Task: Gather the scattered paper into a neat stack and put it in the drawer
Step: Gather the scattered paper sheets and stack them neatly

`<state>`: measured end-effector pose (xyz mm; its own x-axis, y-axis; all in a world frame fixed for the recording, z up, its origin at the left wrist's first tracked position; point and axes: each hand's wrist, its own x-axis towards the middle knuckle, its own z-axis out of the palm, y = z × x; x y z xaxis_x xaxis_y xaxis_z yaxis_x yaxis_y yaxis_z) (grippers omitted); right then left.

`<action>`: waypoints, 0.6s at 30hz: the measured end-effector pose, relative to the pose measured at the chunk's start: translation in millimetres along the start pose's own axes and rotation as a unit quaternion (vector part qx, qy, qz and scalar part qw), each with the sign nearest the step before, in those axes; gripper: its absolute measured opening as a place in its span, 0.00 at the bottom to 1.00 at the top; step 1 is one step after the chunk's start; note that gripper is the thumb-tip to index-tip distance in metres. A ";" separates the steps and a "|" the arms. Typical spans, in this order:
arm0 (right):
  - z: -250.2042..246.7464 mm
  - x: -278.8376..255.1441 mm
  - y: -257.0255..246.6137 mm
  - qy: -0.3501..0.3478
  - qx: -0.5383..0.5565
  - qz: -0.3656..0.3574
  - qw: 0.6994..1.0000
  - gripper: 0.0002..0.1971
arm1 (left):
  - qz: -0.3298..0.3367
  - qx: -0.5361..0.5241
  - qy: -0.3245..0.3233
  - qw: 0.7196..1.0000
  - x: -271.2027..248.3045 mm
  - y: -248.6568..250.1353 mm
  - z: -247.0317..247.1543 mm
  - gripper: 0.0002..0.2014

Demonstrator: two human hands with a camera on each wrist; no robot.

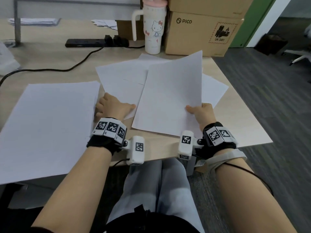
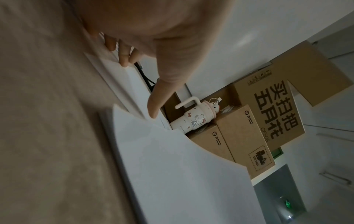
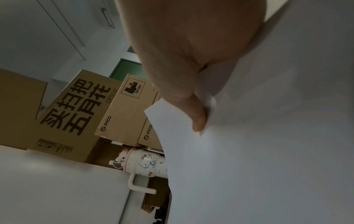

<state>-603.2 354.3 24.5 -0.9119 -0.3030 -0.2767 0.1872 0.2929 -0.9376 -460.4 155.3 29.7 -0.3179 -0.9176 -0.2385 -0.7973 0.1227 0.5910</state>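
Several white sheets lie scattered on the wooden desk [image 1: 235, 125]. One large sheet [image 1: 48, 128] lies at the left, and a middle sheet [image 1: 122, 81] lies beyond my left hand [image 1: 112, 107]. That hand rests on the middle sheet's near corner with its thumb [image 2: 162, 94] stretched along the paper. My right hand [image 1: 200, 111] pinches the lower right edge of another sheet [image 1: 170, 95], thumb [image 3: 197, 118] on top, and the sheet is lifted and tilted. More sheets [image 1: 213, 88] lie under it. No drawer is in view.
A Hello Kitty tumbler [image 1: 154, 31] and stacked cardboard boxes [image 1: 202, 32] stand at the back of the desk. A black power strip [image 1: 94, 42] with its cable [image 1: 50, 70] lies at the back left. Carpet floor [image 1: 269, 98] runs along the desk's right edge.
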 end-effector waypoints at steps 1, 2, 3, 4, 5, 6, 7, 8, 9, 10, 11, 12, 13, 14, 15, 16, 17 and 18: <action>-0.1 1.2 -0.8 -0.001 -0.003 0.003 1.000 0.11 | -0.003 0.005 0.001 1.000 1.2 2.7 -0.8 0.47; -0.3 2.5 -1.5 -0.002 -0.004 0.006 1.000 0.11 | -0.005 0.011 -0.001 1.000 2.0 5.3 -1.1 0.46; -0.9 3.5 -2.2 -0.003 -0.004 0.010 1.000 0.10 | -0.007 0.010 -0.007 1.000 2.7 8.3 -1.3 0.46; -1.2 4.7 -2.4 -0.004 -0.004 0.014 1.000 0.09 | -0.011 0.005 -0.016 1.000 4.8 10.7 -0.4 0.46; -1.3 5.3 -2.4 -0.005 -0.005 0.018 1.000 0.07 | -0.016 -0.005 -0.025 1.000 8.5 12.4 1.3 0.45; -1.1 6.1 -2.1 -0.005 -0.008 0.022 1.000 0.07 | -0.019 -0.012 -0.031 0.999 11.4 14.3 2.5 0.45; -1.0 6.4 -1.5 -0.005 -0.009 0.025 1.000 0.09 | -0.021 -0.015 -0.035 0.999 14.2 16.2 4.1 0.44; -0.9 6.9 -0.8 -0.005 -0.009 0.029 1.000 0.11 | -0.021 -0.014 -0.038 0.999 16.6 18.0 5.4 0.43; -0.9 7.2 -0.6 -0.005 -0.008 0.030 0.999 0.12 | -0.019 -0.009 -0.039 0.999 18.9 19.8 7.1 0.42; -1.0 7.7 -0.5 -0.005 -0.009 0.031 0.999 0.13 | -0.016 -0.001 -0.040 0.999 20.0 22.1 8.6 0.42; -1.2 8.2 -0.6 -0.006 -0.010 0.032 0.999 0.13 | -0.014 0.010 -0.040 0.999 20.3 24.4 9.8 0.43; -1.2 8.5 -1.2 -0.007 -0.011 0.033 0.999 0.13 | -0.013 0.021 -0.037 0.999 20.3 26.8 10.8 0.44; -1.3 8.4 -1.9 -0.009 -0.012 0.033 0.999 0.12 | -0.013 0.031 -0.032 0.999 20.4 29.0 11.5 0.45; -1.4 8.4 -2.5 -0.009 -0.011 0.036 0.999 0.12 | -0.013 0.037 -0.028 0.999 20.6 30.9 12.2 0.45; -1.6 8.8 -2.9 -0.010 -0.009 0.038 0.999 0.12 | -0.013 0.040 -0.026 0.999 22.0 32.4 12.9 0.46; -1.9 8.8 -3.3 -0.011 -0.008 0.040 0.999 0.12 | -0.014 0.041 -0.025 0.999 23.1 33.4 13.4 0.46; -2.0 8.5 -3.5 -0.013 -0.009 0.040 0.999 0.12 | -0.016 0.041 -0.024 0.999 24.1 33.9 13.6 0.46; -2.0 8.5 -3.7 -0.014 -0.010 0.039 0.999 0.12 | -0.019 0.040 -0.022 0.999 25.2 33.9 13.6 0.46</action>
<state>-612.4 352.5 26.1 -0.8845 -0.3027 -0.3550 0.2502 0.3345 -0.9086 -502.4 141.5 33.2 -0.3083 -0.9048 -0.2937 -0.8472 0.1207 0.5175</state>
